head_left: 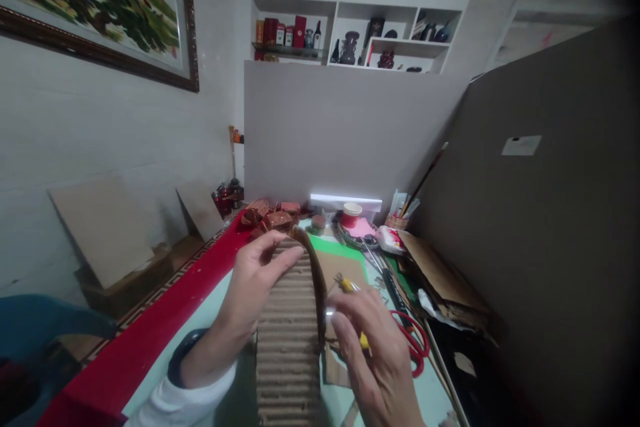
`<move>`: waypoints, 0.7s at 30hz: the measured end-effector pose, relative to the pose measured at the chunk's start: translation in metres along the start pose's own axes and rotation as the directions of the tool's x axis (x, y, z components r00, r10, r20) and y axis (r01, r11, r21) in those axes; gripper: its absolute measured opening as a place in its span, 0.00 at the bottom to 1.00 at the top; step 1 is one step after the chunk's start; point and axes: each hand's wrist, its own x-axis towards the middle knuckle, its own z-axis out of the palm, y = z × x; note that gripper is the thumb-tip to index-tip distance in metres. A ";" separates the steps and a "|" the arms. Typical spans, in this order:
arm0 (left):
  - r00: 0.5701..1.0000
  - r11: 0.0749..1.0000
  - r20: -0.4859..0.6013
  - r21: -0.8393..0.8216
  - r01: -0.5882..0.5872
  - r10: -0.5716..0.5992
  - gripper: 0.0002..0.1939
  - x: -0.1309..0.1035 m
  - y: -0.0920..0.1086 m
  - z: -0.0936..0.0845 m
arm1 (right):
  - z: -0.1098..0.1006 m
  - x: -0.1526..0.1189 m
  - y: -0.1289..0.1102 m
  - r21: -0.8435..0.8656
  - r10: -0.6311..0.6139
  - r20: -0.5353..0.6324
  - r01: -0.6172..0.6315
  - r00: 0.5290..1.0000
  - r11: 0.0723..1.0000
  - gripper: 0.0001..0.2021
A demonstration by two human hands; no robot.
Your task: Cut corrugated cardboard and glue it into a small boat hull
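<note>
Our left hand (254,277) pinches corrugated cardboard (289,333) that overpressing could crush; beside it, our right hand (377,340) has an unclear grip.

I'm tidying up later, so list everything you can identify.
cardboard strip: one, brown, front centre
table: one, pale green, below
cloth: one, red, table's left
bundles: several, reddish-brown, table's far left
tub: one, red and white, far end
paper: one, pink, beside tub
sheet edge: one, green, table middle
flat cardboard: several, brown, table's right
loop: at least one, red, right
brush: one or more, dark, far right
boards: two, grey, behind and right
shelves: several, white, back wall
boxes: several, mainly red, on shelves
picture: one, multicoloured, left wall
probable chair: one, blue, lower left
left hand: one, gripping strip
right hand: one, beside strip
</note>
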 end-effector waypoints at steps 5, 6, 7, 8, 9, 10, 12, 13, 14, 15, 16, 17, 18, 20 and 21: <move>1.000 0.999 -0.002 0.048 0.022 -0.022 0.05 0.003 -0.012 0.007 | 0.011 0.021 0.000 0.095 0.128 -0.016 -0.126 0.992 0.987 0.02; 1.000 0.998 -0.008 0.050 0.025 -0.025 0.05 0.004 -0.015 0.008 | 0.015 0.023 0.002 0.128 0.149 -0.006 -0.147 0.989 0.981 0.02; 1.000 0.998 -0.013 0.050 0.027 -0.027 0.04 0.004 -0.017 0.008 | 0.019 0.025 0.003 0.148 0.158 -0.008 -0.155 0.987 0.977 0.03; 0.999 0.998 -0.014 0.050 0.031 -0.030 0.04 0.005 -0.020 0.009 | 0.022 0.026 0.006 0.152 0.157 -0.019 -0.153 0.987 0.976 0.03; 0.999 0.998 -0.013 0.051 0.034 -0.034 0.03 0.006 -0.022 0.009 | 0.024 0.026 0.008 0.142 0.146 -0.039 -0.139 0.989 0.980 0.02; 0.999 0.998 -0.011 0.053 0.038 -0.038 0.03 0.007 -0.024 0.010 | 0.025 0.027 0.011 0.125 0.126 -0.061 -0.117 0.990 0.985 0.03; 0.999 0.997 -0.006 0.061 0.048 -0.048 0.03 0.008 -0.029 0.010 | 0.027 0.027 0.016 0.115 0.093 -0.084 -0.083 0.992 0.990 0.08; 0.999 0.996 -0.005 0.065 0.054 -0.054 0.03 0.009 -0.031 0.010 | 0.027 0.028 0.019 0.138 0.100 -0.075 -0.089 0.992 0.986 0.10; 0.998 0.996 -0.006 0.067 0.060 -0.059 0.02 0.009 -0.033 0.011 | 0.028 0.027 0.022 0.176 0.123 -0.052 -0.112 0.991 0.978 0.12; 0.998 0.995 -0.009 0.069 0.067 -0.066 0.02 0.009 -0.036 0.011 | 0.028 0.027 0.024 0.219 0.156 -0.019 -0.148 0.988 0.964 0.13; 0.997 0.995 -0.009 0.069 0.076 -0.076 0.02 0.009 -0.039 0.011 | 0.029 0.026 0.027 0.258 0.194 0.015 -0.191 0.981 0.947 0.14; 0.996 0.994 -0.007 0.068 0.088 -0.088 0.03 0.009 -0.042 0.012 | 0.030 0.025 0.029 0.285 0.231 0.043 -0.233 0.972 0.930 0.14; 0.995 0.993 -0.005 0.065 0.102 -0.102 0.03 0.008 -0.044 0.012 | 0.030 0.023 0.032 0.300 0.265 0.062 -0.271 0.962 0.915 0.14; 0.991 0.990 0.002 0.056 0.132 -0.133 0.05 0.006 -0.050 0.012 | 0.031 0.020 0.036 0.318 0.316 0.086 -0.326 0.945 0.890 0.12; 0.989 0.987 0.005 0.051 0.149 -0.150 0.06 0.005 -0.052 0.011 | 0.031 0.019 0.037 0.330 0.340 0.098 -0.353 0.935 0.875 0.11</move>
